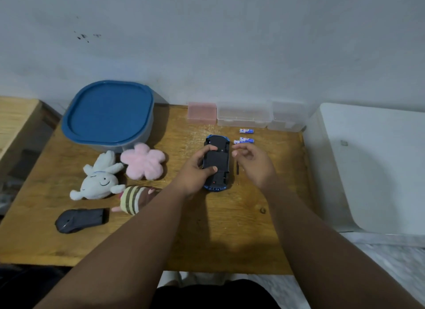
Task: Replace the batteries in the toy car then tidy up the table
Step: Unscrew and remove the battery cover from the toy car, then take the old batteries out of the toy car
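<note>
A blue toy car (218, 158) lies upside down on the wooden table (230, 228), its black underside facing up. My left hand (195, 170) grips the car from its left side, fingers curled over the underside. My right hand (253, 163) hovers just right of the car with loosely curled fingers and holds nothing that I can see. Three blue batteries lie beyond that hand: one (246, 131) further back, two (245, 140) side by side near the fingertips. A thin dark screwdriver (237, 169) lies between the car and my right hand.
A blue-lidded tub (108, 115) stands at the back left. In front of it lie a pink flower plush (142, 161), a white plush (99, 180), a striped plush (133, 199) and a black mouse-shaped item (79, 220). Small pink (202, 113) and clear boxes (243, 115) line the wall. A white bin (372, 166) stands right.
</note>
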